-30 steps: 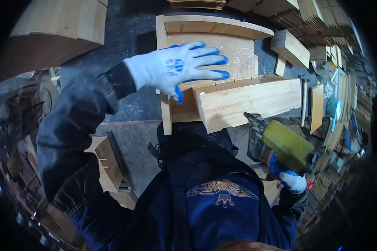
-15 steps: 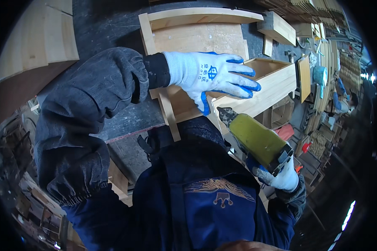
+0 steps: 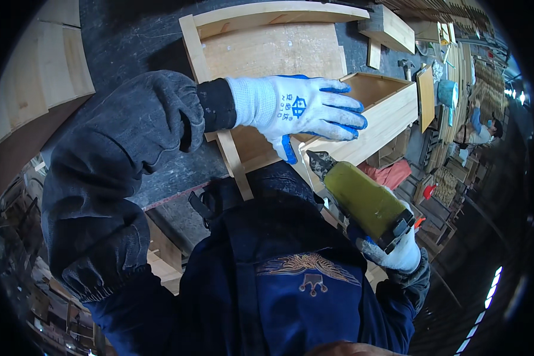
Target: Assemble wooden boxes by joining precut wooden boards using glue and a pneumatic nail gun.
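Observation:
My left hand (image 3: 302, 110), in a white glove with blue-coated fingers, lies flat with its fingers spread over the near part of a pale wooden drawer-like box (image 3: 385, 115). Its thumb points toward my body. In my right hand (image 3: 402, 252), also gloved, is an olive-green nail gun (image 3: 365, 199). The gun's dark nose meets or nearly meets the box's near end, just beside my left thumb; contact is hard to tell. Most of my right fingers are hidden behind the gun's body. Beneath and beyond the box sits a larger wooden frame (image 3: 279, 10) with a flat panel inside.
A wooden block-shaped piece (image 3: 391, 29) and a hammer (image 3: 407, 68) lie on the dark bench (image 3: 133, 35) at the far right. Curved wooden boards (image 3: 47, 71) stand at the left. Farther right are a teal container (image 3: 448, 94), stacked slats and another person (image 3: 483, 130).
The view has shifted slightly, so the bench and frame appear a little higher and farther left. Both hands and the nail gun keep nearly the same place against the box.

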A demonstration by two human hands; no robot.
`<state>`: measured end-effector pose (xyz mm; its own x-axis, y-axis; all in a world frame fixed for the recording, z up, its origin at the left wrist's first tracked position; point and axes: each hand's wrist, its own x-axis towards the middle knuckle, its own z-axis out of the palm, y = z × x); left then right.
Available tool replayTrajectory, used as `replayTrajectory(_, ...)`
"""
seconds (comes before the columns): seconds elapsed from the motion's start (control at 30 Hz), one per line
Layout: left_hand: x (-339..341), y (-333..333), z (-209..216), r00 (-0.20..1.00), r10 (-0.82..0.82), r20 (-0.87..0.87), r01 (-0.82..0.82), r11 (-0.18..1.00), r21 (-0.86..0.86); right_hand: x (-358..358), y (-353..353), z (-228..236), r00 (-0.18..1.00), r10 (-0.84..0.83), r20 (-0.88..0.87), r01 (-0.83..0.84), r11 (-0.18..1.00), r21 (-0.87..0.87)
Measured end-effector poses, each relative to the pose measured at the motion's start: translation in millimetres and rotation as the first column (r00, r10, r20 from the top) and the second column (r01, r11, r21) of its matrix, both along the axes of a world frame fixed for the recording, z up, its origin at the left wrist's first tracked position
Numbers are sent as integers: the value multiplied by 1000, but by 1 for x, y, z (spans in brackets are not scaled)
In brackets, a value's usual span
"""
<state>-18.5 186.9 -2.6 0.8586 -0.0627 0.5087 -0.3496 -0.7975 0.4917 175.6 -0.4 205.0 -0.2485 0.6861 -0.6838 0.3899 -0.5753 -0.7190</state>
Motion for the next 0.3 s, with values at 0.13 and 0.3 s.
replayTrajectory(0.13, 2, 0, -2, 1000, 10, -6, -10, 999, 52, -2, 13, -3, 977, 181, 113, -178, 983, -39)
replayTrajectory(0.3, 3, -2, -2, 999, 0, -38, 1, 1000, 32, 5, 18, -3, 962, 260, 81, -253, 963, -89)
